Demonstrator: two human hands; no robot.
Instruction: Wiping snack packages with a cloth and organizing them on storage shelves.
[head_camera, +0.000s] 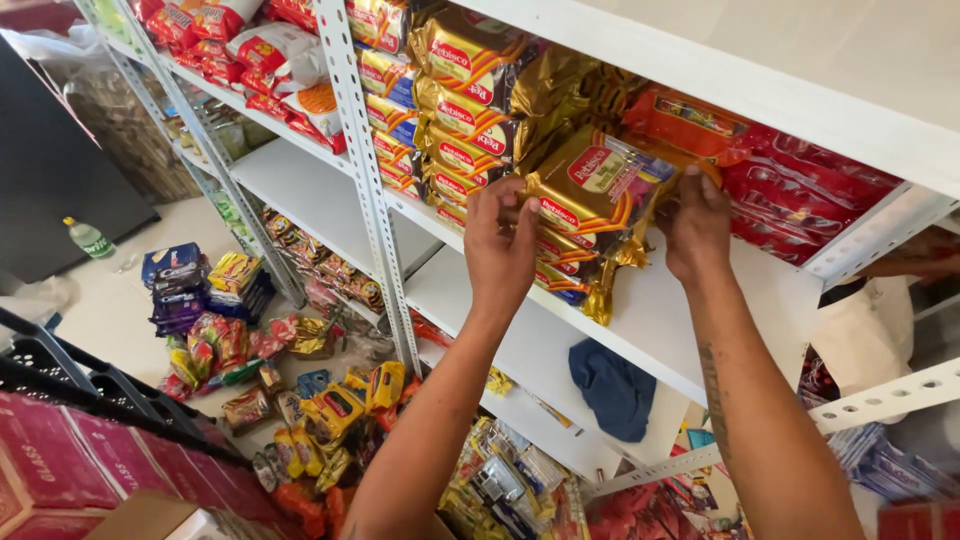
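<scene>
Both hands are up at the white metal shelf (660, 310), and they share one thing: a gold foil multipack of biscuits (595, 185). Left hand (500, 245) clamps the pack's near left end, fingers curled over the top edge, thumb underneath. Right hand (697, 228) pinches the right end, fingertips pressed into the crinkled foil. So the pack sits squarely between the two hands, tilted, its lower corner hanging just above the shelf board, its upper side leaning toward the stacked gold packs (465, 110) behind and to the left.

Room to move, from this head view: the shelf board in front of the pack is bare white along its front lip, open between the hands and the edge. Left of the left hand stands the perforated upright post (368, 190), close by, with stacked packs just beyond it. Right of the right hand lie red wrapped packs (800, 200), nearly touching the knuckles, and an orange pack (685, 120) sits just above the held one. Overhead, the next shelf's white underside (760, 90) closes the space.

Below, a blue cloth (612, 388) lies on the lower shelf. Down on the floor, loose snack packets (300, 400) spread out in heaps, a green bottle (90, 238) stands well apart at the left, and red cartons (60, 460) fill the bottom corner.
</scene>
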